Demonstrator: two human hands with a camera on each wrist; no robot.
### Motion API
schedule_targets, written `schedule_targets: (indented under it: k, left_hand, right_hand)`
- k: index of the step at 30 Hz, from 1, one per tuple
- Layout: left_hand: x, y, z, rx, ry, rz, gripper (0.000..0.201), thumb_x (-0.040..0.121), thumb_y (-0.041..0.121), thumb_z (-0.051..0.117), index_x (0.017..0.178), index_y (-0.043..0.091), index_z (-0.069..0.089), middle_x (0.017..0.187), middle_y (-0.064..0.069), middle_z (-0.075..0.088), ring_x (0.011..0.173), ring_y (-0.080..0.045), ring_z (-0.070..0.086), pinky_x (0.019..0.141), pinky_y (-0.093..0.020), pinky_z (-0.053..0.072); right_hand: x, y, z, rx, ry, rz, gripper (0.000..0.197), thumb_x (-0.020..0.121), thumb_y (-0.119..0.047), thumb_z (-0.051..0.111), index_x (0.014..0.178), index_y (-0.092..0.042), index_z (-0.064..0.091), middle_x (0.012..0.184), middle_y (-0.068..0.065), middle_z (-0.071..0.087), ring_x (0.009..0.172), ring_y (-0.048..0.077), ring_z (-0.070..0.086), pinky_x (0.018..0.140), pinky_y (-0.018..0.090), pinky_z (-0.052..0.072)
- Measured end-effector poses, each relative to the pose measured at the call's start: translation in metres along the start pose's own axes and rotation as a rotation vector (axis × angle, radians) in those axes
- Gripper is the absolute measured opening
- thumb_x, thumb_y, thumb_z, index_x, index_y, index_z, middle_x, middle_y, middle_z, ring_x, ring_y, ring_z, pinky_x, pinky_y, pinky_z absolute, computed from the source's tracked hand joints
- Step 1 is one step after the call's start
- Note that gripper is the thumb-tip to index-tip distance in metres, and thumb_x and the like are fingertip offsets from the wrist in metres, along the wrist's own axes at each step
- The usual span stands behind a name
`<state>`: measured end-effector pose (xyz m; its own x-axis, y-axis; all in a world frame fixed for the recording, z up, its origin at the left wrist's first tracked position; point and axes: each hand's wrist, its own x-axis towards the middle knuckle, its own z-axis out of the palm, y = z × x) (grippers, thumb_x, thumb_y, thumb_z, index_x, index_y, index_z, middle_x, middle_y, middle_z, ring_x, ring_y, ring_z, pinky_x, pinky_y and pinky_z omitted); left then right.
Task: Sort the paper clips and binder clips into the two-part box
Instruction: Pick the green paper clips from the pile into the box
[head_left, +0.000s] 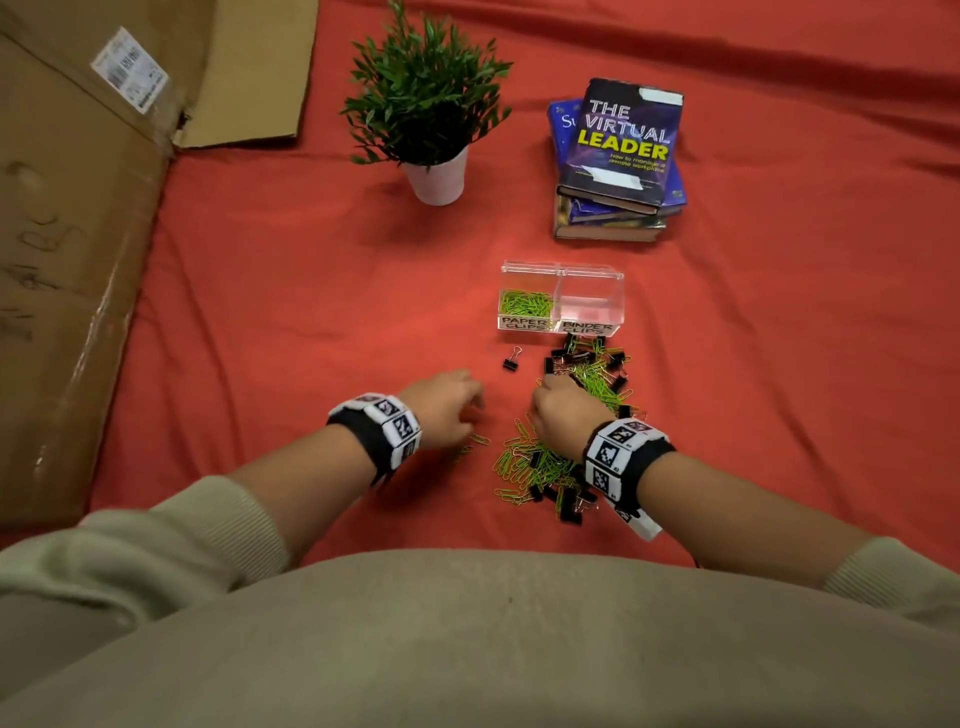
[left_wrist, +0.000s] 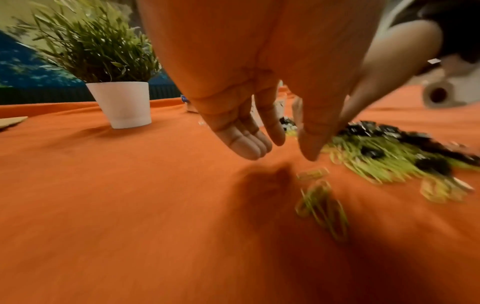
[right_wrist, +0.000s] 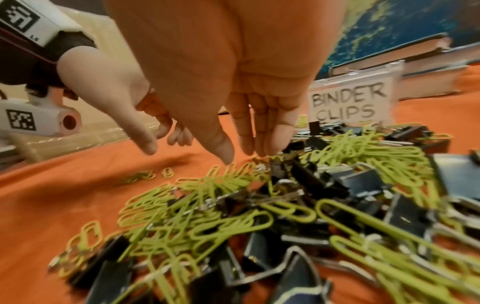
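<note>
Covering the worktop is an orange-red cloth (head_left: 260, 291), and near its middle the clear plastic two-part box (head_left: 562, 270) is sitting, green paper clips already lying in its left compartment. Just in front, toward your edge, the mixed heap of green paper clips and black binder clips (right_wrist: 298, 205) is lying. Your right hand (head_left: 563, 413) is hovering over it, fingers straight, holding nothing. Your left hand (head_left: 445, 402) is hanging relaxed beside the heap, empty.

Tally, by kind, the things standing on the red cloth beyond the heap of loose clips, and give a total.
Books: 3, in one stack
Potted plant: 1
Two-part box: 1
Total: 5
</note>
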<state>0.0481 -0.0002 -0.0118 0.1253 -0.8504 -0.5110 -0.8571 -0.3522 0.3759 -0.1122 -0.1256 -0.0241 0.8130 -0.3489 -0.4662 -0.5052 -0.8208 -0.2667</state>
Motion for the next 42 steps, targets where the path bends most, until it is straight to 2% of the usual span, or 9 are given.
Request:
schedule_targets:
  k: [5,9,12,18,22,29,35,39,42]
  left_hand:
    - [-0.027,-0.008,0.032,0.065,-0.098,-0.031,0.061,0.075,0.024,0.071,0.129,0.018,0.042,0.123,-0.005,0.043,0.109,-0.026,0.054,0.088,-0.039,0.048]
    - [-0.024,-0.002,0.038,0.024,-0.046,-0.027,0.046,0.08,0.016,0.067,0.122,0.014,0.047,0.119,-0.009,0.046,0.107,-0.031,0.056,0.088,-0.041,0.046]
    - [-0.019,0.007,0.039,0.022,-0.019,-0.03,0.033,0.084,0.014,0.062,0.116,0.013,0.052,0.117,-0.009,0.049,0.106,-0.031,0.056,0.086,-0.04,0.047]
    - [-0.01,0.019,0.042,0.064,0.018,-0.051,0.022,0.087,0.016,0.058,0.107,0.009,0.053,0.112,-0.011,0.051,0.102,-0.034,0.057,0.081,-0.043,0.047]
    - [-0.006,0.026,0.046,0.05,0.052,-0.102,0.021,0.087,0.018,0.059,0.104,0.008,0.051,0.11,-0.012,0.049,0.098,-0.036,0.059,0.08,-0.047,0.048]
    - [-0.007,0.033,0.051,0.054,0.102,-0.147,0.026,0.088,0.02,0.06,0.109,0.008,0.052,0.113,-0.011,0.05,0.099,-0.036,0.059,0.08,-0.047,0.05]
    - [-0.006,0.04,0.049,0.144,0.069,-0.089,0.015,0.091,0.005,0.047,0.105,0.003,0.053,0.109,-0.016,0.052,0.096,-0.037,0.061,0.076,-0.046,0.046]
    - [-0.009,0.045,0.048,0.212,0.046,-0.069,0.021,0.092,0.001,0.04,0.109,0.001,0.051,0.112,-0.017,0.052,0.101,-0.036,0.059,0.079,-0.046,0.046]
    - [-0.01,0.049,0.048,0.277,0.035,-0.039,0.025,0.092,-0.002,0.037,0.114,0.0,0.048,0.116,-0.018,0.052,0.105,-0.037,0.057,0.082,-0.046,0.047]
  right_hand:
    - [-0.005,-0.018,0.013,-0.043,0.011,0.008,0.027,0.088,-0.005,0.047,0.113,0.004,0.05,0.12,0.017,0.043,0.113,0.032,0.043,0.096,0.04,0.043]
    - [-0.011,-0.022,0.017,0.079,-0.01,-0.109,0.035,0.088,-0.02,0.055,0.117,-0.002,0.052,0.116,0.012,0.046,0.112,0.028,0.046,0.098,0.036,0.041]
    - [-0.014,-0.016,0.018,0.164,0.035,-0.085,0.039,0.086,-0.023,0.06,0.119,-0.004,0.052,0.116,0.009,0.045,0.114,0.026,0.046,0.099,0.035,0.042]
    - [-0.02,-0.021,0.028,0.016,0.063,-0.072,0.068,0.078,-0.045,0.068,0.126,-0.003,0.045,0.12,0.012,0.041,0.116,0.028,0.039,0.104,0.038,0.038]
    - [-0.024,-0.029,0.037,-0.005,0.047,-0.15,0.054,0.081,-0.035,0.068,0.119,-0.001,0.05,0.119,0.014,0.044,0.114,0.03,0.043,0.101,0.038,0.037]
    - [-0.025,-0.029,0.036,0.041,0.013,-0.125,0.03,0.09,-0.017,0.052,0.114,0.0,0.053,0.119,0.015,0.05,0.115,0.031,0.045,0.099,0.036,0.036]
    - [-0.017,-0.023,0.031,0.088,-0.079,-0.107,0.018,0.091,-0.009,0.05,0.106,0.001,0.056,0.111,0.016,0.055,0.106,0.032,0.052,0.091,0.036,0.041]
    - [-0.01,-0.015,0.008,0.31,-0.035,-0.004,0.013,0.093,-0.013,0.052,0.097,-0.007,0.062,0.094,0.005,0.061,0.084,0.019,0.057,0.078,0.03,0.046]
    - [0.003,-0.002,-0.025,0.542,0.055,0.102,0.01,0.09,-0.019,0.059,0.092,-0.011,0.065,0.086,-0.001,0.064,0.076,0.012,0.057,0.066,0.023,0.043]
